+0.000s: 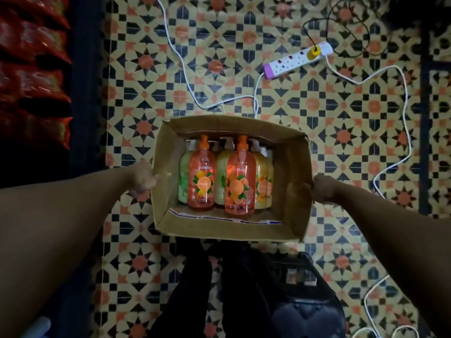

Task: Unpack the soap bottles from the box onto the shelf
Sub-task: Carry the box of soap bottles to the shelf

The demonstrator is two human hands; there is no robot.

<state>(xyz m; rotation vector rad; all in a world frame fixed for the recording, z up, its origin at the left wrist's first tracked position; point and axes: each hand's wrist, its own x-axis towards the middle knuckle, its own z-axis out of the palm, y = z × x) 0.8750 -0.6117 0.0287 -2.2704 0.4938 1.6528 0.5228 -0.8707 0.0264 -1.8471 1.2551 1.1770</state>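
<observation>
A: Why are both hands on the box (296, 167)?

B: The left hand (144, 178) grasps its left wall and the right hand (324, 189) grasps its right wall. I think this keeps it level, so nothing slides.

A: And the soap bottles (201, 176)?

B: All are inside, packed at the left and middle, with the pumps to the far side. Two orange ones lie over green and yellow ones. None is on a shelf yet.

A: What is around?

B: A power strip (297, 59) lies on the patterned floor (136, 259), far right. Its white cable (405, 113) runs down the right side, and a foot could catch it. Red packs (34, 69) are at the left. The dark shape (292, 301) near the person I cannot identify.
</observation>
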